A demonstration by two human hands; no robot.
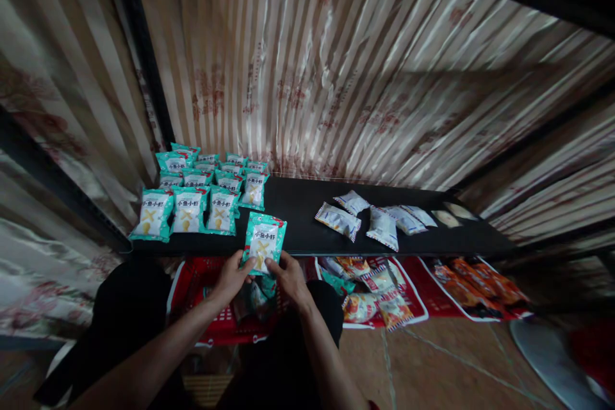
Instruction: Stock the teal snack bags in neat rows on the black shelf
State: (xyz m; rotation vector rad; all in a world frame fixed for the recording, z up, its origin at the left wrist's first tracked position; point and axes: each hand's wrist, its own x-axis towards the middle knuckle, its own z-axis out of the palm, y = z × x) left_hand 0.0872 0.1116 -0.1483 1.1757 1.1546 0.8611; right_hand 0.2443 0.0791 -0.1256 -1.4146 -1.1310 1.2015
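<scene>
My left hand (232, 277) and my right hand (291, 277) both pinch the lower edge of one teal snack packet (264, 241), held upright at the front edge of a black shelf (298, 211). Left of it, several matching teal packets (189, 210) stand in rows on the shelf. A red basket (192, 282) with more packets sits below my hands, over my dark-clothed knees.
White snack packets (339, 220) lie loose on the shelf's right half. Under the shelf, red trays (418, 282) hold orange and mixed packets. A striped curtain (336, 77) hangs behind. Tiled floor (432, 365) spreads to the right.
</scene>
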